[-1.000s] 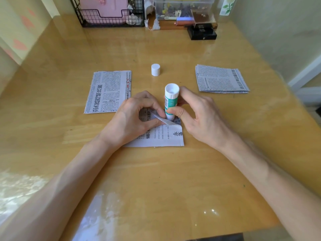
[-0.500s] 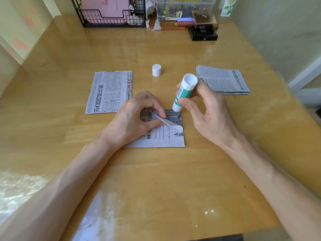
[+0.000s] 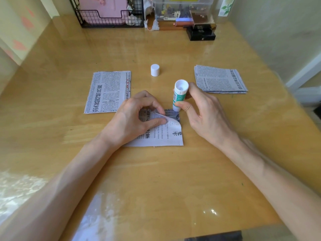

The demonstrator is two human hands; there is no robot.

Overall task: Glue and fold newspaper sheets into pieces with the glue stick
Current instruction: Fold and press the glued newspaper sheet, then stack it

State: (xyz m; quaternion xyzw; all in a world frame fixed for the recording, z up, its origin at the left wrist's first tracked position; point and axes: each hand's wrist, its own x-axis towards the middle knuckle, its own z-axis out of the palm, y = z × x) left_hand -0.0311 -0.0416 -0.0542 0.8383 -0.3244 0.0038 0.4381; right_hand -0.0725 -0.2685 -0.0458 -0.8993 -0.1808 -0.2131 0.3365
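While the upper layer is peeled back, the left hand [image 3: 137, 117] is seen pinched on a curled flap [image 3: 162, 117] of the folded newspaper piece [image 3: 161, 134], thumb and forefinger closed on the paper so that the inner face at the piece's 12 o'clock edge is kept exposed; the heel of the same hand is pressed on the piece, presumably to stop it sliding on the glossy table [image 3: 156, 180]. Just to the 2 o'clock side of that pinch, the right hand [image 3: 203, 110] is clamped round the glue stick [image 3: 178, 96], which is held nearly upright, base end toward the camera, working end down at the far right corner of the piece; whether glue is touching paper cannot be told. The cap [image 3: 155, 70] is stood apart at 12 o'clock, off the work, which suits an open stick in use. A stack of newspaper [image 3: 108, 93] lies at 10 o'clock of the hands and another stack [image 3: 220, 79] at 2 o'clock; which is finished and which is stock cannot be told. A wire basket [image 3: 111, 20] and a clear box [image 3: 182, 7] are noted at the far edge. Against half a second ago, the stick is found brought from a tilted, lifted pose back to upright and lower over the corner; the left pinch is unchanged. A further glue stroke is judged likely.
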